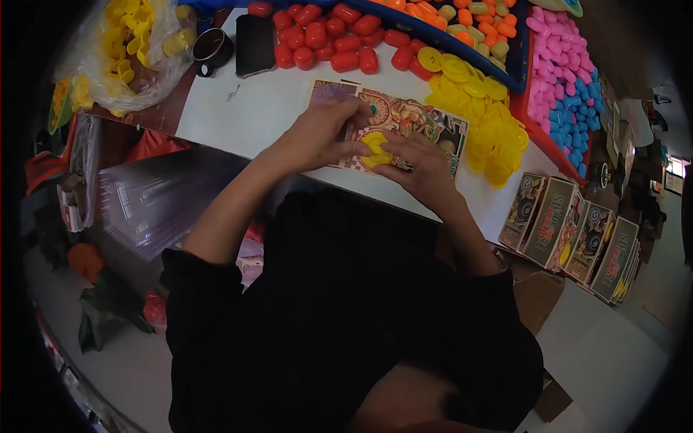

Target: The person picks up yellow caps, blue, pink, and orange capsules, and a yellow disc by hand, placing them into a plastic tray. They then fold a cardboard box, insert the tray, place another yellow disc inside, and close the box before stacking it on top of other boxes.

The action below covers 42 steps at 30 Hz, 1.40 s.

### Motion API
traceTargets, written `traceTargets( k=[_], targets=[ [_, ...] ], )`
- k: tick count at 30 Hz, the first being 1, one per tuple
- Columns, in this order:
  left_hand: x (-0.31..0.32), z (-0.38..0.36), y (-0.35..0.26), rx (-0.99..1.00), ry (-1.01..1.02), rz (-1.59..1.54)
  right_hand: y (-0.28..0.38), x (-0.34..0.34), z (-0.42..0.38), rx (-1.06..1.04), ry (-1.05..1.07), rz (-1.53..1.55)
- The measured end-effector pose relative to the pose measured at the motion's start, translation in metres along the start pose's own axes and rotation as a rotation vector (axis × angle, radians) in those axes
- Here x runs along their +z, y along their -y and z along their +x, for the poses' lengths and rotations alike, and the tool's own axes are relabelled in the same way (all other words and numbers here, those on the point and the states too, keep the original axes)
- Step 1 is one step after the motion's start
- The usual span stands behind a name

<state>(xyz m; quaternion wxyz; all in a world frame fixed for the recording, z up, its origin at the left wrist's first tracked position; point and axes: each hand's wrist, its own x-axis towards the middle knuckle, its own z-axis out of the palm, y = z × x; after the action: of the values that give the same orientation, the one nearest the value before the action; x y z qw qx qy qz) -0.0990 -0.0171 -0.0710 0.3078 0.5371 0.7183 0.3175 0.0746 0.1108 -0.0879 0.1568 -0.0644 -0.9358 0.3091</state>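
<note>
A printed card (407, 110) with colourful pictures lies on the white table top, close to its front edge. On it sits a yellow disc (376, 147), which the fingertips of both hands touch from either side. My left hand (321, 135) reaches over the card's left part, thumb at the disc and the other fingers apart above it. My right hand (421, 167) rests at the disc's right side with fingers spread. Something purple (332, 94) shows at the card's upper left corner, partly behind my left hand. Yellow discs (491, 130) are heaped right of the card.
Red capsules (315, 35), a phone (255, 45) and a dark cup (212, 47) stand behind. A red tray (521, 108) holds pink and blue capsules. Printed cards (550, 220) lie in stacks at right. Yellow parts fill a plastic bag (162, 65) at left.
</note>
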Motion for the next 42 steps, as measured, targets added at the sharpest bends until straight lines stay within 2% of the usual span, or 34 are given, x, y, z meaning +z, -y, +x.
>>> traceTargets(
  k=[1,2,3,4,6,7,9,10,12,16,17,18,19,20,22,23,24,25,26,27,28,29,30,31,32,34,35,36,37,38,39,41,42],
  targets=[
    [0.0,0.006,-0.001,-0.117,0.081,-0.049,-0.001,-0.004,0.0,0.007,0.001,0.005],
    [0.0,0.013,0.002,-0.121,0.089,-0.049,-0.004,-0.009,0.002,0.062,0.098,0.035],
    [0.001,0.02,0.006,0.007,0.107,0.078,-0.006,-0.013,0.004,0.118,0.193,0.065],
    [0.002,0.026,0.008,0.135,0.121,0.201,-0.008,-0.016,0.008,0.126,0.194,0.071],
    [0.003,0.036,0.008,0.08,0.166,0.227,-0.012,-0.02,0.019,0.224,0.363,0.184],
    [0.002,0.039,0.007,0.033,0.206,0.258,-0.007,-0.021,0.021,0.221,0.36,0.188],
    [-0.001,0.044,0.0,-0.001,0.253,0.293,0.005,-0.018,0.027,0.145,0.427,-0.107],
    [-0.003,0.045,-0.002,-0.033,0.303,0.322,0.007,-0.013,0.025,0.141,0.424,-0.106],
    [-0.001,0.045,-0.003,-0.034,0.295,0.333,0.009,0.0,0.012,0.059,0.25,-0.214],
    [-0.007,0.043,-0.003,-0.02,0.307,0.352,0.003,-0.005,0.005,0.172,0.196,-0.135],
    [-0.008,0.039,-0.001,-0.009,0.312,0.369,-0.017,-0.008,0.0,0.374,0.184,0.305],
    [-0.008,0.033,0.006,0.026,0.144,0.157,-0.03,-0.008,-0.002,0.553,0.166,0.75],
    [-0.011,0.029,0.014,0.06,-0.027,-0.057,-0.025,-0.002,-0.004,0.482,-0.118,0.95],
    [-0.015,0.026,0.023,0.063,-0.026,-0.045,-0.024,-0.001,-0.007,0.473,-0.126,0.956],
    [-0.023,0.019,0.044,0.091,-0.71,0.148,-0.022,0.0,-0.017,0.495,-0.28,0.728],
    [-0.03,0.015,0.057,0.055,-0.704,0.221,-0.014,-0.003,-0.019,0.497,-0.284,0.73],
    [-0.027,0.01,0.066,0.056,-0.704,0.222,-0.001,-0.01,-0.016,0.441,-0.263,0.549],
    [-0.026,0.003,0.064,-0.144,-0.543,-0.006,0.01,-0.013,-0.014,0.382,-0.243,0.37],
    [-0.025,-0.004,0.057,-0.339,-0.375,-0.23,0.016,-0.012,-0.013,0.379,-0.247,0.372],
    [-0.028,-0.01,0.047,-0.333,-0.377,-0.224,0.022,-0.011,-0.012,0.133,-0.28,0.152],
    [-0.034,-0.013,0.021,-0.364,-0.289,-0.299,0.028,-0.011,-0.01,-0.11,-0.311,-0.075],
    [-0.038,-0.014,-0.004,-0.391,-0.192,-0.373,0.04,-0.011,-0.008,-0.153,-0.317,-0.093],
    [-0.036,-0.015,-0.031,-0.375,-0.173,-0.374,0.052,-0.013,-0.008,-0.188,-0.32,-0.115],
    [-0.032,-0.016,-0.059,-0.167,-0.241,-0.5,0.062,-0.02,-0.01,-0.214,-0.3,-0.272],
    [-0.032,-0.017,-0.078,0.042,-0.311,-0.629,0.066,-0.031,-0.015,-0.2,-0.3,-0.291],
    [-0.04,-0.017,-0.095,0.16,-0.263,-0.742,0.067,-0.054,-0.024,-0.352,-0.492,-0.409],
    [-0.039,-0.007,-0.087,0.28,-0.364,-0.687,0.061,-0.057,-0.023,-0.324,-0.672,-0.368],
    [-0.04,0.003,-0.078,0.234,-0.378,-0.7,0.058,-0.063,-0.023,-0.325,-0.68,-0.38],
    [-0.037,0.012,-0.07,0.188,-0.389,-0.711,0.055,-0.07,-0.026,-0.183,-0.72,-0.278],
    [-0.028,0.017,-0.062,0.06,-0.26,-0.93,0.051,-0.077,-0.029,-0.038,-0.757,-0.173],
    [-0.017,0.018,-0.05,0.07,-0.248,-0.929,0.045,-0.078,-0.036,-0.035,-0.767,-0.184],
    [-0.005,0.021,-0.032,-0.125,0.026,-1.209,0.023,-0.073,-0.05,0.313,-0.732,0.57],
    [-0.004,0.023,-0.032,-0.116,0.031,-1.207,0.015,-0.074,-0.056,0.318,-0.651,0.621]
  ],
)
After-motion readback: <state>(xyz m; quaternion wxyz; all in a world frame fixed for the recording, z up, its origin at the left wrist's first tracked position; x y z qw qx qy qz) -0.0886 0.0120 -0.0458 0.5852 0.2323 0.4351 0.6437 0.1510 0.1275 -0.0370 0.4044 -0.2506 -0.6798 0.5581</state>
